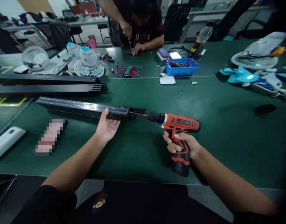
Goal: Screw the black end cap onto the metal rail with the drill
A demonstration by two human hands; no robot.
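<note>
My left hand (pixel 107 127) grips a long black metal bar (pixel 87 107) near its right end, thumb on top and fingers underneath. An orange and black cordless drill (pixel 180 123) is in my right hand (pixel 180 143), fingers wrapped round its handle. The drill points left, with its small light lit. Its thin bit (pixel 139 114) reaches the slotted right end of the bar; whether it sits in a hole, I cannot tell. Behind the bar lie more long black metal profiles (pixel 47 88) on the green table (pixel 138 146).
A phone (pixel 50 137) and a white oblong object (pixel 8 141) lie at left. Fan parts (pixel 89 63), wires (pixel 129 71) and a blue bin (pixel 182 67) stand further back. Light-blue fan blades (pixel 241 75) lie at right. Across the table a person (pixel 143 31) works with a screwdriver.
</note>
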